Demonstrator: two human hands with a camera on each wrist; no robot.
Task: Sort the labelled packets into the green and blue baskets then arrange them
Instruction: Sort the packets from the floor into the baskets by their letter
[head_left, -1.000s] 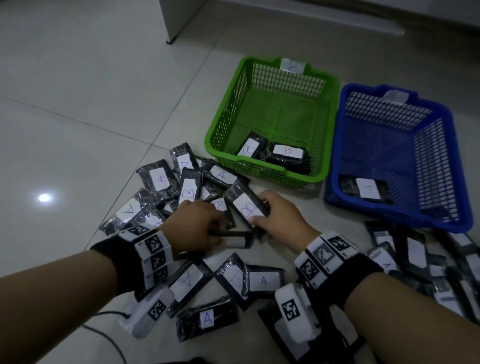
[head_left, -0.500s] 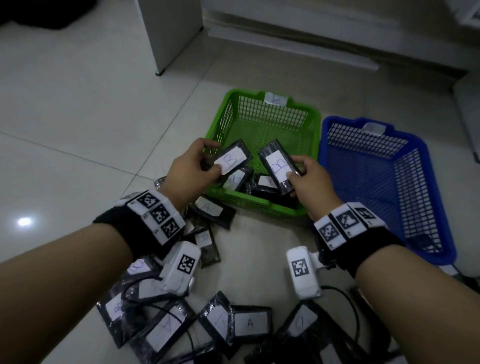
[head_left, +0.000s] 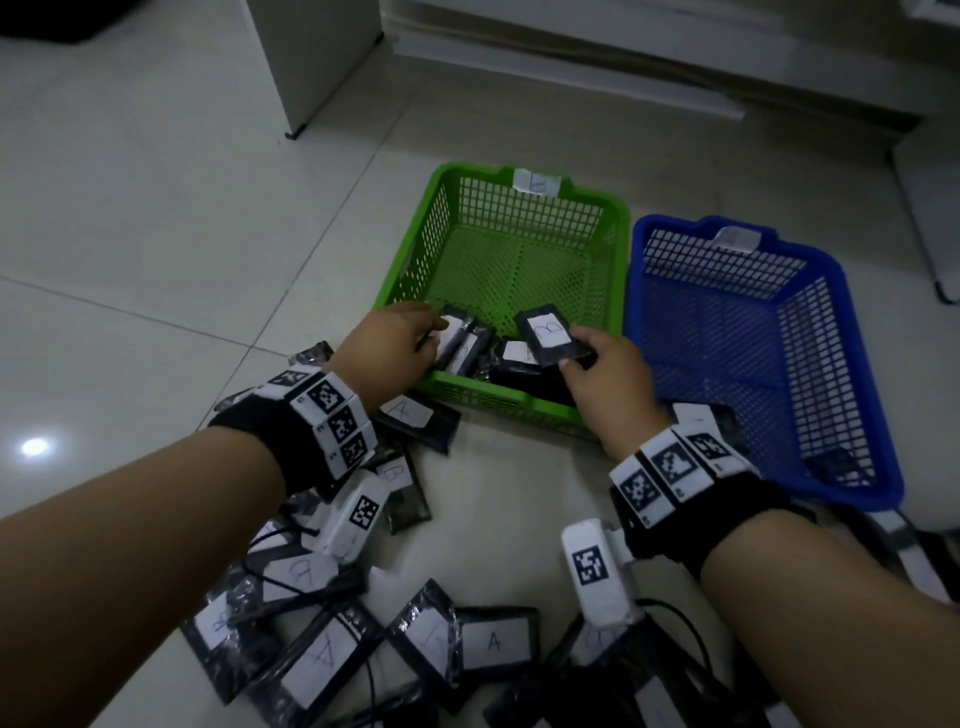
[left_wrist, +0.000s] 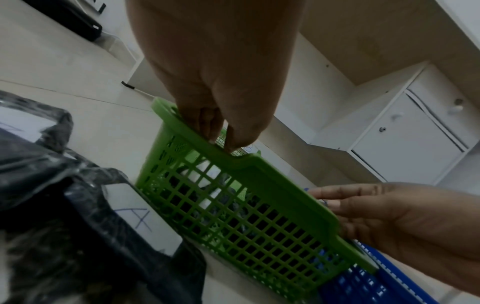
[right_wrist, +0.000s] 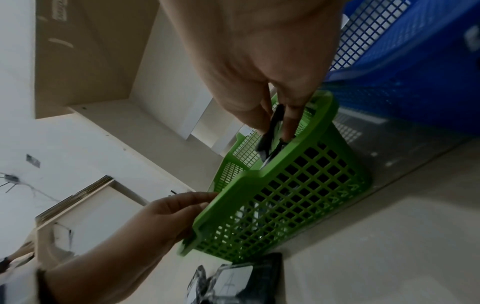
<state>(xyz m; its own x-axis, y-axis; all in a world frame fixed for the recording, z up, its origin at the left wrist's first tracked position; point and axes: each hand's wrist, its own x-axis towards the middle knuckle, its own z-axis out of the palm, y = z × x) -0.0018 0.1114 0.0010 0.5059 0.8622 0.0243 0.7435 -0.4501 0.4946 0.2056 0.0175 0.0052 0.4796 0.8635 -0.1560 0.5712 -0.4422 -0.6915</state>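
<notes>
The green basket (head_left: 410, 244) sits mid-floor, with the blue basket (head_left: 857, 364) touching its right side. My right hand (head_left: 584, 356) pinches a black packet labelled B (head_left: 545, 335) low over the green basket's near end; the right wrist view shows that packet (right_wrist: 271, 131) edge-on between thumb and fingers. My left hand (head_left: 426, 332) reaches over the near-left corner with straight fingers above a packet (head_left: 457, 335) lying inside. Other packets (head_left: 519, 358) lie under both. One packet (head_left: 711, 415) lies in the blue basket.
Many loose black packets marked A (head_left: 493, 642) or B (head_left: 301, 569) cover the floor around my forearms. One A packet (head_left: 410, 415) lies against the green basket's front wall. White cabinets (head_left: 311, 57) stand behind the baskets. Cables trail near my wrists.
Both hands have dropped from above the rim into the green basket's near end. The left hand's B packet now lies in the basket; the right hand still holds its packet.
</notes>
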